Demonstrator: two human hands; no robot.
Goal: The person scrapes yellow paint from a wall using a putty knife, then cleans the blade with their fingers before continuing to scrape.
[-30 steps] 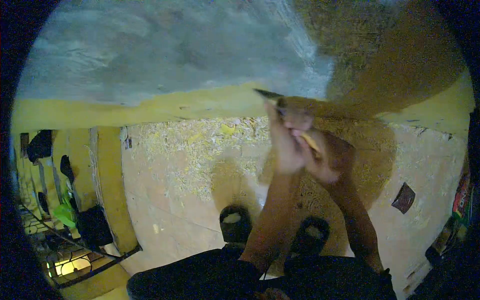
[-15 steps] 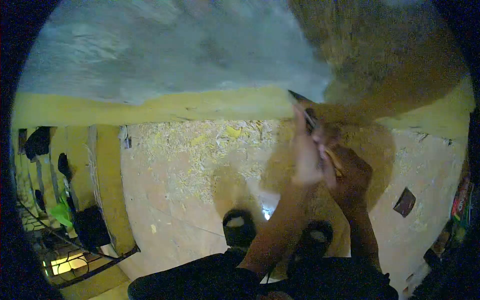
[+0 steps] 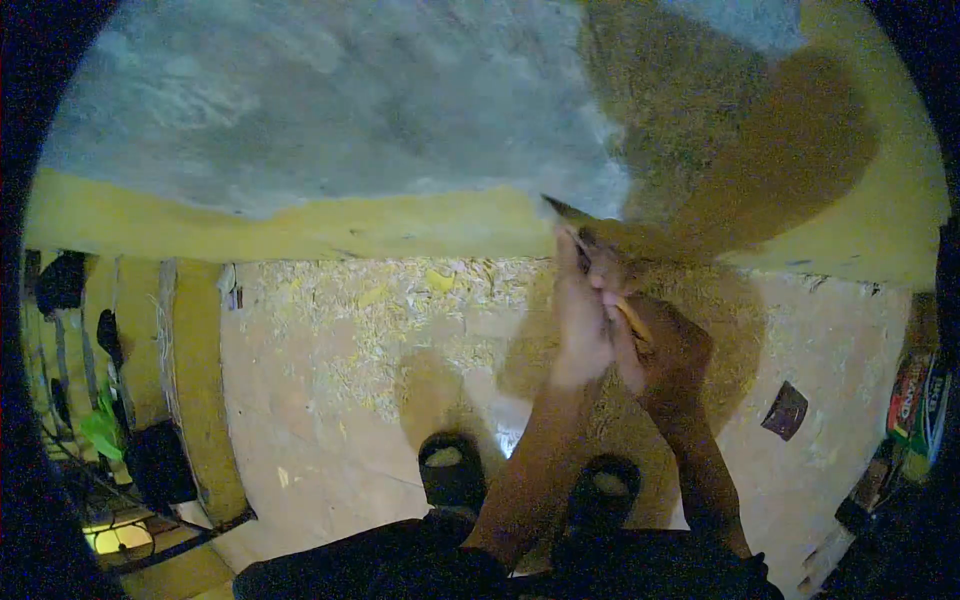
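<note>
A scraper [image 3: 566, 212] with a dark, pointed blade and an orange-yellow handle rests against the wall, at the border between yellow paint and bare grey surface. My right hand [image 3: 668, 335] is wrapped round its handle. Close beside it, my left hand [image 3: 583, 325] presses on the scraper near the blade, its fingers pointing toward the wall. Both hands are somewhat blurred, and their shadow hides part of the grip. The wall [image 3: 300, 110] is grey and patchy above a yellow strip [image 3: 400, 218].
Pale paint flakes [image 3: 400, 310] litter the floor along the wall. My sandalled feet stand below my hands. A dark square piece [image 3: 784, 411] lies on the right, near a printed packet [image 3: 915, 400]. Dark items and a metal railing [image 3: 110, 480] are on the left.
The view has shifted slightly, so hands, feet and floor items appear further left and lower. Both hands stay on the scraper, its blade still at the paint edge.
</note>
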